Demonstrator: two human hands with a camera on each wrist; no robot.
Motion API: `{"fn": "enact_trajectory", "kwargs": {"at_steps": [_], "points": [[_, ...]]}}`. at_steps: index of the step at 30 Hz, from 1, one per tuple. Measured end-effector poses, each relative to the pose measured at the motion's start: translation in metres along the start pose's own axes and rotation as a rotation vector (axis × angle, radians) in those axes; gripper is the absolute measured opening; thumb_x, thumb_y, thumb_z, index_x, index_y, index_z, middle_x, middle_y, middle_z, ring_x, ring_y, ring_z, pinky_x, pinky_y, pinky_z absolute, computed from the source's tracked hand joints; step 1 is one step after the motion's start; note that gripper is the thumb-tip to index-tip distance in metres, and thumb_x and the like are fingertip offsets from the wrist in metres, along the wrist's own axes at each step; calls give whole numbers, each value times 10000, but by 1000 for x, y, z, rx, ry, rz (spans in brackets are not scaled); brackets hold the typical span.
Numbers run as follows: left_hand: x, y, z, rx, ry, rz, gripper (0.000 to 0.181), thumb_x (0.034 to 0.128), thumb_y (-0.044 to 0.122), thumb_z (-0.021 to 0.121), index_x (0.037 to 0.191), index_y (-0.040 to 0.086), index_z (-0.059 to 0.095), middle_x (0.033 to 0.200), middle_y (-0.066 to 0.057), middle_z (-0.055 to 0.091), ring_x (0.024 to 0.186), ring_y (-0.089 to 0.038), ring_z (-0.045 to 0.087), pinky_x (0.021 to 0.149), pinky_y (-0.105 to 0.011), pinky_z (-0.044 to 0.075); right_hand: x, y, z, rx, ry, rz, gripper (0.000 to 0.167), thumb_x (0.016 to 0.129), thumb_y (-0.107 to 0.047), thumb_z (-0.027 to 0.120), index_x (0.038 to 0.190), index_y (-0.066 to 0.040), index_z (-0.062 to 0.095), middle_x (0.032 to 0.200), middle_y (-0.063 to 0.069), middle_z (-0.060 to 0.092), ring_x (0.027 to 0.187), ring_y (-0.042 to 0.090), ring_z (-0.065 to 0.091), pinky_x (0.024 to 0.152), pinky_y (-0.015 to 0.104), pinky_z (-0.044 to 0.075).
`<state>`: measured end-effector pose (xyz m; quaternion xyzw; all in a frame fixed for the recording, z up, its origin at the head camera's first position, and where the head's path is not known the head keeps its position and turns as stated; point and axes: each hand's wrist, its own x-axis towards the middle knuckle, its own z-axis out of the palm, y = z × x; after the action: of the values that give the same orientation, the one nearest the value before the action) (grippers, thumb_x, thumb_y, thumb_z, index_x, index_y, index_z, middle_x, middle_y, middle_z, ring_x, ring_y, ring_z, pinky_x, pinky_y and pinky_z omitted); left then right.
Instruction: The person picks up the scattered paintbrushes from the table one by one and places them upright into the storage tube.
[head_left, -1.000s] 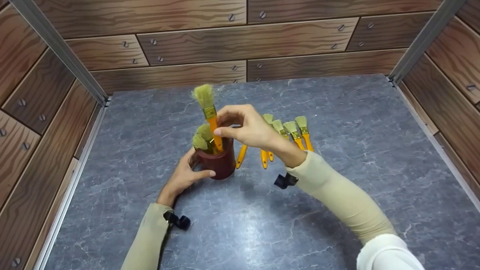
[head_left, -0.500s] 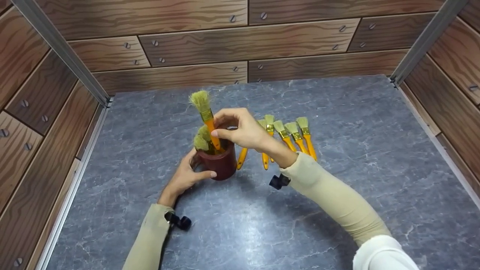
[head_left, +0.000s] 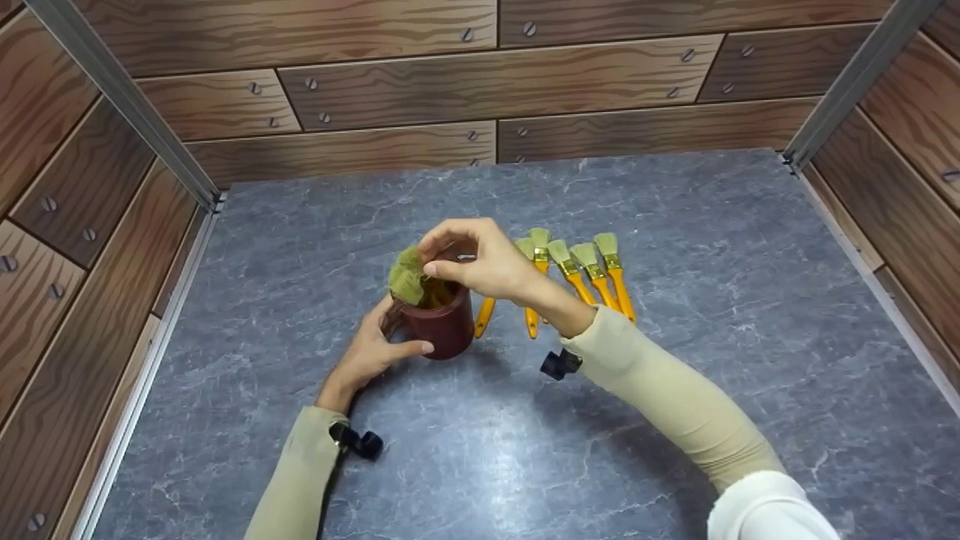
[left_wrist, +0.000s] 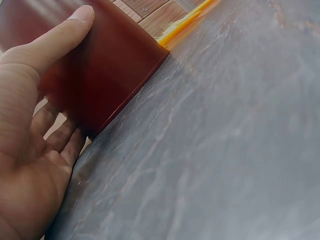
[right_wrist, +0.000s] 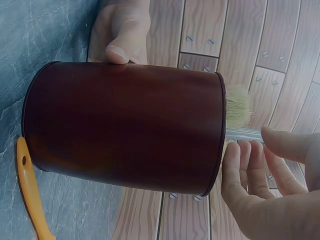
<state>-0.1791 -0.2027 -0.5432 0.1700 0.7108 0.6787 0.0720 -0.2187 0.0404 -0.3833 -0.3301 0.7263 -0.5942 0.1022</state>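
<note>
Wood-patterned panels (head_left: 487, 82) close off the back and sides of the grey marbled tabletop (head_left: 270, 262) where you work. At the left, your left hand (head_left: 367, 346) is wrapped around the side of the dark red cup (head_left: 441, 330), thumb along its front and fingers curled round the far side; that low grip suits steadying it, so press just enough to stop it sliding or tipping. The cup stands on the tabletop, left of the middle, with brushes (head_left: 406, 286) in it, bristles up and bunched toward its left rim. That crowding could make a further handle snag, so aim for the freer right part of the opening and let each handle go down fully before letting go. Your right hand (head_left: 491, 262) is over the rim, fingers loosely bent and thumb slightly apart, with no brush visible between them; lift it straight up so the fingertips do not drag the bristles. Just right of the cup's base lies a loose brush handle (head_left: 485, 319); mind it if you shift the cup. Farther right, more brushes (head_left: 618, 283) lie fanned out, partly hidden by your right hand.
</note>
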Motion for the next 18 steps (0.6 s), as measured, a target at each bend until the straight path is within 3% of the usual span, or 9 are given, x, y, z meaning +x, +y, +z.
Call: {"fn": "enact_trajectory", "kwargs": {"at_steps": [6, 18], "points": [[0, 0, 0, 4, 0, 1, 890, 867, 70, 902, 1612, 288, 468, 1572, 16, 580, 1482, -204, 517, 1266, -464, 383, -6, 0, -7, -12, -9, 9, 228, 996, -42, 747, 1208, 41, 732, 1185, 224, 740, 1026, 263, 726, 971, 495, 597], [1, -1, 1, 1, 20, -5, 877, 853, 67, 912, 1601, 242, 490, 1544, -28, 607, 1479, -231, 524, 1256, -420, 404, -23, 8, -33, -71, 71, 93, 216, 988, -81, 772, 1197, -30, 754, 1187, 155, 749, 1029, 246, 717, 933, 368, 609]]}}
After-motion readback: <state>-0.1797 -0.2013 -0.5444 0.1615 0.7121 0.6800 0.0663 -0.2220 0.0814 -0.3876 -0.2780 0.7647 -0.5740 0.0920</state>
